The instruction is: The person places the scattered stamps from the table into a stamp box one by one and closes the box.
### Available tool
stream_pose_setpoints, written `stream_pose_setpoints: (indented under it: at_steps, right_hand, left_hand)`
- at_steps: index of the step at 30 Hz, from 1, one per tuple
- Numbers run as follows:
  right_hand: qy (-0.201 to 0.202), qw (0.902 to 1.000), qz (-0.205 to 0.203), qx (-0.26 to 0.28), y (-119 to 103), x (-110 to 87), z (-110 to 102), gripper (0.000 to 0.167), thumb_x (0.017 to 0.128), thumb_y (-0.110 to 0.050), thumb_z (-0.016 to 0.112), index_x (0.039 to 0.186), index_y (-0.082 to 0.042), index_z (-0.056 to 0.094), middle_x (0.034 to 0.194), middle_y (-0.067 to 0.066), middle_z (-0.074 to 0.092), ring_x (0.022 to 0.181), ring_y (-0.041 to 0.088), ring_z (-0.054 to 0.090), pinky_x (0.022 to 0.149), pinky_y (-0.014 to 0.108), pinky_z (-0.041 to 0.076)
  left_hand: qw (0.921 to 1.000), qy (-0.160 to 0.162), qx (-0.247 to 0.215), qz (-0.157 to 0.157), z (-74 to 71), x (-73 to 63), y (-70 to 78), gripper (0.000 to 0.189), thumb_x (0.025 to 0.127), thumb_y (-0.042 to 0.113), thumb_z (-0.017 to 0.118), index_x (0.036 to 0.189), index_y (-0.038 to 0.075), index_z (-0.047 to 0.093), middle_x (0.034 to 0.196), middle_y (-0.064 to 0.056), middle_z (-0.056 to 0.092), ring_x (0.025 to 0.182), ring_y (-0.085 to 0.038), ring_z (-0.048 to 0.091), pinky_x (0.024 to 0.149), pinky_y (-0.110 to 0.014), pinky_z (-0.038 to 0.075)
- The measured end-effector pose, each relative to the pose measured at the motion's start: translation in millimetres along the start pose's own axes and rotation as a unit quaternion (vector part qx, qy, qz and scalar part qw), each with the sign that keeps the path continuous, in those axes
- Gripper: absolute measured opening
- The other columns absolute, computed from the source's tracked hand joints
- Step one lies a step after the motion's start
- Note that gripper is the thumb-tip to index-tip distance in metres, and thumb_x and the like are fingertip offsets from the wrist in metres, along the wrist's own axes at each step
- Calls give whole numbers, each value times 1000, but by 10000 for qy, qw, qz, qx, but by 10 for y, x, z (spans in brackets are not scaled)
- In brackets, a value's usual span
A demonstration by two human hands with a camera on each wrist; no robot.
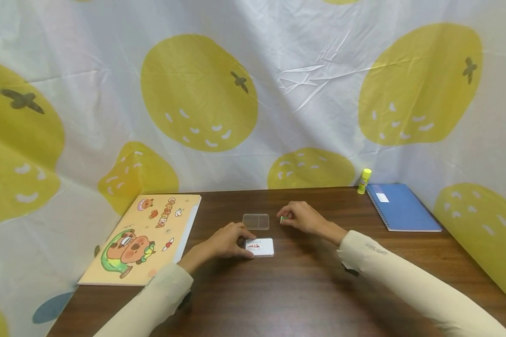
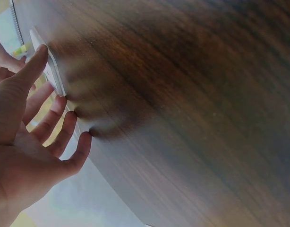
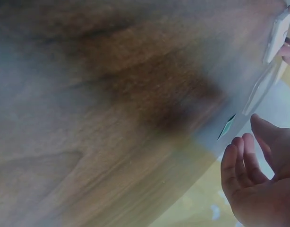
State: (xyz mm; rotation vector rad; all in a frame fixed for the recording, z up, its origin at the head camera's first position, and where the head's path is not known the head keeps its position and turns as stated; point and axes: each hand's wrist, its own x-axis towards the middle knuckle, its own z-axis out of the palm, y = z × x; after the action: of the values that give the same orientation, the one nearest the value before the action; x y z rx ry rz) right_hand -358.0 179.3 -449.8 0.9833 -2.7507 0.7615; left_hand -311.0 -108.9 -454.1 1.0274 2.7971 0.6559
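Observation:
Near the middle of the table, my left hand (image 1: 226,241) holds a flat clear plastic case (image 1: 266,247) with a white inside and a small red-and-black print at its left end. Thumb and fingers lie on opposite edges of that case, as the left wrist view also shows. Just beyond lies a transparent rectangular lid or tray (image 1: 256,222) with a line across it. My right hand (image 1: 305,217) hovers low to the right, beside a small flat green-and-white piece (image 3: 226,127). In the right wrist view a gap shows between thumb and fingers, and the piece lies apart from them.
On the left of the brown wooden table (image 1: 278,299) lies a large capybara folder (image 1: 152,238). A blue spiral notebook (image 1: 405,208) and a standing yellow glue stick (image 1: 364,181) are at the back right. A fruit-print curtain (image 1: 303,117) encloses the table's back and sides.

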Motion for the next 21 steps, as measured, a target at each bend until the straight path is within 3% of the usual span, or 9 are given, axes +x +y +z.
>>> stream_pose_setpoints:
  at_steps: [10, 21]
  right_hand:
    - [-194, 9991, 211, -304, 38, 53, -2, 23, 94, -6, 75, 117, -1, 76, 111, 14, 71, 105, 30, 67, 91, 44, 56]
    - [-666, 9970, 264, -309, 96, 83, -17, 28, 91, -9, 80, 118, -1, 76, 101, 13, 74, 93, 26, 69, 84, 42, 56]
  left_hand:
    - [10000, 24, 55, -6, -1, -1, -7, 50, 80, 37, 91, 122, 14, 78, 116, -4, 67, 108, -24, 60, 94, -45, 49]
    - [10000, -23, 3, -15, -10, -3, -6, 48, 81, 35, 90, 123, 15, 78, 115, -4, 66, 106, -26, 58, 92, -45, 48]
